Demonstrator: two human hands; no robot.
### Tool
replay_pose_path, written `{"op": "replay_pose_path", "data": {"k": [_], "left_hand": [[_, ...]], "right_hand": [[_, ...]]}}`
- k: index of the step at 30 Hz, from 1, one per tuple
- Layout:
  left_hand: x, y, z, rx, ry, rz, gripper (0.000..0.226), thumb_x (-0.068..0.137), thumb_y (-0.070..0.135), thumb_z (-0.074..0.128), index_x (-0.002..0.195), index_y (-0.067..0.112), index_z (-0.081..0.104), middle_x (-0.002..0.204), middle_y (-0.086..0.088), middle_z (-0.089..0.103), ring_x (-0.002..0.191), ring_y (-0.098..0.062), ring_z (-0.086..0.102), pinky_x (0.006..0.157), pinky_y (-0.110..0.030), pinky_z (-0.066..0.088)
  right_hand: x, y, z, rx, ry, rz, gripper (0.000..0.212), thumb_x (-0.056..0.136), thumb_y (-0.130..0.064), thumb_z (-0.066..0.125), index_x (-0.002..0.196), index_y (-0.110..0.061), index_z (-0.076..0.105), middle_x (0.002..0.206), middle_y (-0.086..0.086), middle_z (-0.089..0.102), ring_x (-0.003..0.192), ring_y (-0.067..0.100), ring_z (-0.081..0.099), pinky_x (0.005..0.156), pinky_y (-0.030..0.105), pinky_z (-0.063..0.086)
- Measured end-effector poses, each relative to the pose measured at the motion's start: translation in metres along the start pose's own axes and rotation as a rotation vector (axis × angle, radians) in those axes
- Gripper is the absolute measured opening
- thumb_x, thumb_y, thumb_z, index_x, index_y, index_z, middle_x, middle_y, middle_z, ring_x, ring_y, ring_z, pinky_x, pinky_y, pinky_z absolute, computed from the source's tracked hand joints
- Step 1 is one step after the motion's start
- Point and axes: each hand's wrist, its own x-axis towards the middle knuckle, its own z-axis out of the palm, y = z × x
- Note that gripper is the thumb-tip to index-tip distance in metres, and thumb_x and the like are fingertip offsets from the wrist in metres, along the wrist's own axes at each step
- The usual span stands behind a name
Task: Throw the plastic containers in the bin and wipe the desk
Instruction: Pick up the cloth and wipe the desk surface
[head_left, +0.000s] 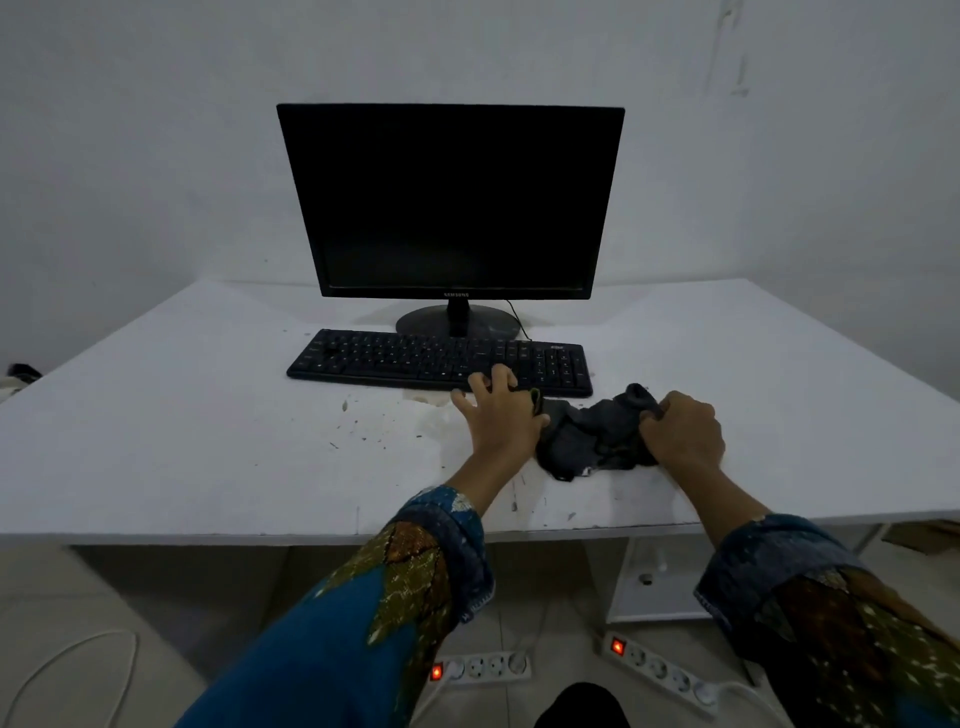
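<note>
A white tabletop (156, 415) fills the middle of the frame, with both hands working just right of centre. The right hand (683, 431) is closed tight around one end of a dark grey cloth (592, 431), which lies crumpled on the surface between the two hands. The left hand (501, 415) lies with fingers spread, palm down; its thumb side touches the cloth's left edge, and its fingertips reach the front edge of a black keyboard (436, 358). Whether the thumb pinches the cloth or merely presses against it, I cannot tell.

Behind the keyboard, at upper centre, stands a dark monitor (449, 200) on a round base. Brownish stains and small dark specks (363, 421) mark the tabletop left of the left hand and below the keyboard, with more smudges near the front edge under the cloth.

Both forearms wear blue patterned sleeves (363, 613). At the bottom of the frame, on the floor under the table, lie two white power strips (483, 667) with lit red switches.
</note>
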Motion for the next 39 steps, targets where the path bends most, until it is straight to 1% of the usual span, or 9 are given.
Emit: {"op": "replay_pose_path", "data": {"k": [9,14,17,21,24,27,30,33,39], "left_hand": [[0.053,0.051,0.024,0.066,0.060,0.140,0.033,0.092,0.040,0.052,0.111,0.014,0.061,0.136,-0.002,0.036,0.128,-0.030,0.027,0.109,-0.052,0.016],[0.097,0.074,0.041,0.086,0.043,0.184,0.031,0.094,0.035,0.052,0.109,0.012,0.064,0.136,-0.002,0.037,0.128,-0.029,0.028,0.110,-0.051,0.015],[0.122,0.077,0.052,0.085,0.021,0.137,0.031,0.095,0.035,0.049,0.109,0.012,0.065,0.136,-0.001,0.036,0.129,-0.029,0.027,0.111,-0.051,0.014],[0.150,0.076,0.062,-0.003,-0.003,0.023,0.036,0.097,0.037,0.046,0.114,0.011,0.064,0.140,0.000,0.032,0.131,-0.028,0.024,0.112,-0.050,0.013],[0.166,0.075,0.062,-0.093,-0.002,-0.044,0.038,0.098,0.035,0.042,0.121,0.009,0.058,0.147,0.000,0.023,0.133,-0.029,0.020,0.111,-0.049,0.013],[0.171,0.074,0.067,-0.037,-0.004,0.084,0.045,0.097,0.033,0.041,0.138,0.015,0.039,0.151,0.000,0.022,0.135,-0.030,0.019,0.110,-0.053,0.011],[0.163,0.071,0.075,0.066,-0.047,0.319,0.050,0.098,0.037,0.037,0.146,0.025,0.029,0.152,0.005,0.029,0.141,-0.029,0.015,0.111,-0.057,0.006],[0.155,0.076,0.085,0.239,-0.100,0.483,0.052,0.099,0.045,0.029,0.148,0.028,0.026,0.153,0.010,0.031,0.145,-0.028,0.010,0.111,-0.061,0.001],[0.156,0.080,0.084,0.260,-0.320,0.317,0.058,0.097,0.054,0.021,0.149,0.028,0.022,0.157,0.009,0.020,0.147,-0.029,-0.001,0.108,-0.065,-0.012]], "right_hand": [[0.067,0.020,-0.001,-0.137,0.098,-0.027,0.022,0.093,-0.017,0.052,0.099,0.003,0.059,0.102,0.021,0.060,0.092,0.038,0.059,0.067,0.036,0.042],[0.113,0.023,0.007,-0.030,0.093,0.018,0.020,0.092,-0.012,0.053,0.100,0.006,0.058,0.105,0.024,0.057,0.096,0.040,0.058,0.070,0.039,0.045],[0.137,0.023,0.014,0.058,0.074,0.050,0.006,0.087,-0.004,0.051,0.085,0.001,0.052,0.091,0.020,0.052,0.083,0.036,0.056,0.059,0.032,0.040],[0.162,0.024,0.021,0.175,0.051,0.072,0.007,0.089,-0.003,0.046,0.082,-0.002,0.046,0.085,0.015,0.049,0.070,0.024,0.044,0.045,0.024,0.026],[0.168,0.021,0.019,0.269,0.046,0.098,0.009,0.093,-0.010,0.047,0.095,-0.002,0.051,0.095,0.017,0.048,0.073,0.026,0.049,0.065,0.030,0.039],[0.166,0.019,0.020,0.205,0.053,0.051,0.035,0.094,-0.012,0.048,0.126,0.002,0.046,0.124,0.020,0.053,0.112,0.034,0.052,0.090,0.039,0.043],[0.162,0.021,0.029,-0.038,0.091,-0.190,0.040,0.095,-0.017,0.044,0.134,-0.006,0.047,0.141,0.014,0.047,0.124,0.034,0.047,0.103,0.044,0.036],[0.162,0.026,0.041,-0.260,-0.068,-0.365,0.044,0.100,-0.027,0.032,0.143,-0.017,0.038,0.151,0.004,0.036,0.138,0.024,0.035,0.116,0.047,0.018],[0.162,0.038,0.033,-0.551,-0.276,-0.284,0.049,0.102,-0.029,0.014,0.148,-0.016,0.026,0.156,-0.002,0.027,0.144,0.017,0.023,0.118,0.051,-0.001]]}}
